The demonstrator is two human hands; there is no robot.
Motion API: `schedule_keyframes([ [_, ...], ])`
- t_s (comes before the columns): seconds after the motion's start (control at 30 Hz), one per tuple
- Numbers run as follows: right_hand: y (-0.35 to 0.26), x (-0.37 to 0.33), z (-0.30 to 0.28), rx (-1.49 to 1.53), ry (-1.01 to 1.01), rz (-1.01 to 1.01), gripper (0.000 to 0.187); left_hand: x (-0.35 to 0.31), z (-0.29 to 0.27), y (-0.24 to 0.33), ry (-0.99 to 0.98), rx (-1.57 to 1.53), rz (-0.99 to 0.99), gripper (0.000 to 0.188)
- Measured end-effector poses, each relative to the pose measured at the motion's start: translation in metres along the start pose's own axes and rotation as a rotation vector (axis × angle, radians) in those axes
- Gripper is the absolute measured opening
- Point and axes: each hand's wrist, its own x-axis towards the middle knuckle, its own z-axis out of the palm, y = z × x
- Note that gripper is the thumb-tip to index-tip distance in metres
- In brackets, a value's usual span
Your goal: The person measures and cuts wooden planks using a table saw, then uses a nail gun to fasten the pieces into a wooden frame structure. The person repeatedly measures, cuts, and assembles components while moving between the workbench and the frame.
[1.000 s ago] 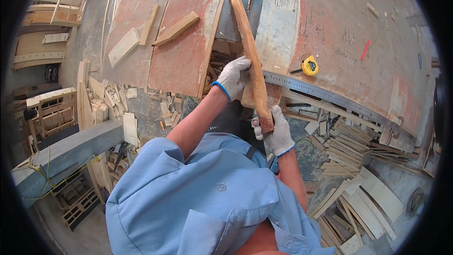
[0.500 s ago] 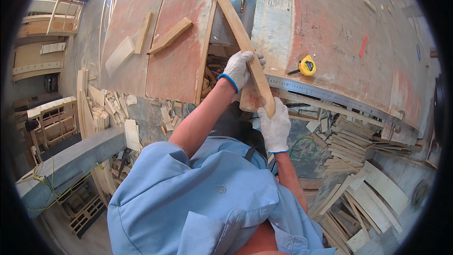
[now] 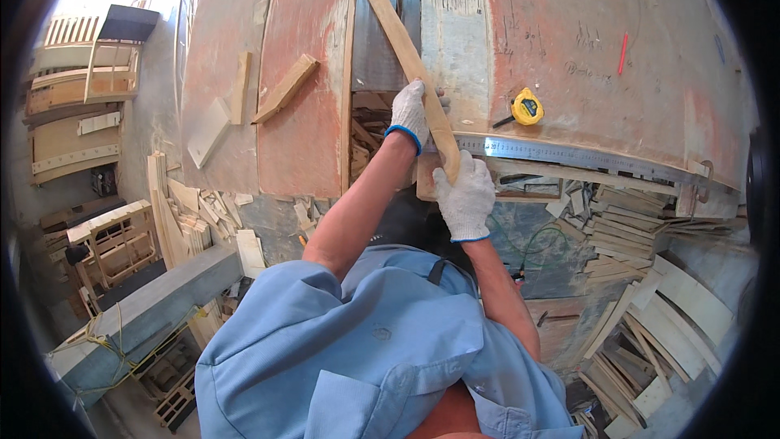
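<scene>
Wooden bar (image 3: 403,47): rolled over in our grasp since a second ago, paler face showing now where a darker one was, and its far end has swung left in the frame!
Bar's place: upper centre, slanting from near the top edge down to mid-frame, over the bench (image 3: 605,118); whether it touches down, we can't tell.
Left hand (image 3: 410,108): white glove, blue cuff, and we've got those fingers wrapped around the bar, tips peeking out on its right side.
Right hand (image 3: 465,195): higher in the frame than a second ago, our fingers clasping the near end and covering its tip.
Metal strip (image 3: 379,53): upper centre, passing beneath the bar's far half.
Steel rule (image 3: 561,152): running right along the bench's front edge from near our right hand.
Yellow tape measure (image 3: 527,106): just above the rule, right of centre.
Red stick (image 3: 623,54): lying at upper right.
Wood block (image 3: 286,89): upper left, with two more pieces beside it.
Slats (image 3: 626,234): heaped at right, below the bench edge.
</scene>
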Motion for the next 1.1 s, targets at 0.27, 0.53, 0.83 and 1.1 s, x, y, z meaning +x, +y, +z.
schedule_keyframes([
  [0.27,-0.001,0.001,-0.003,-0.079,0.132,-0.118,0.060,0.007,0.007,-0.003,0.080,0.028,0.014,0.039],
  [0.53,-0.005,0.010,-0.005,-0.080,0.122,-0.099,0.062,0.013,0.016,0.000,0.100,0.084,0.040,0.034],
  [0.83,0.007,0.016,0.011,0.043,0.219,-0.176,0.062,0.017,0.020,0.001,0.091,0.103,0.064,0.031],
  [1.1,0.013,0.025,0.021,0.129,0.217,-0.156,0.064,0.031,0.026,0.002,0.088,0.046,0.093,0.033],
])
